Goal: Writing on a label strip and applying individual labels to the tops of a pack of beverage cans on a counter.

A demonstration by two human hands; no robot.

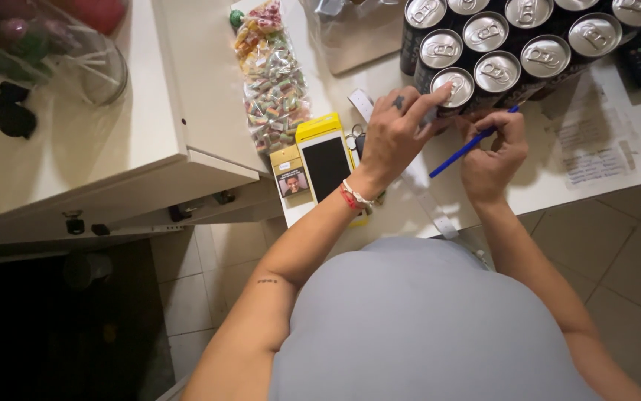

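My left hand reaches over the white counter and its index finger rests on the top of the nearest can in a shrink-wrapped pack of dark drink cans with silver lids. My right hand is closed around a blue pen, whose tip points at the front edge of the pack. Both hands sit close together at the pack's near corner.
A phone in a yellow case lies left of my hands beside a small yellow box, keys and a bag of wrapped sweets. A paper sheet lies right. A glass jar stands far left.
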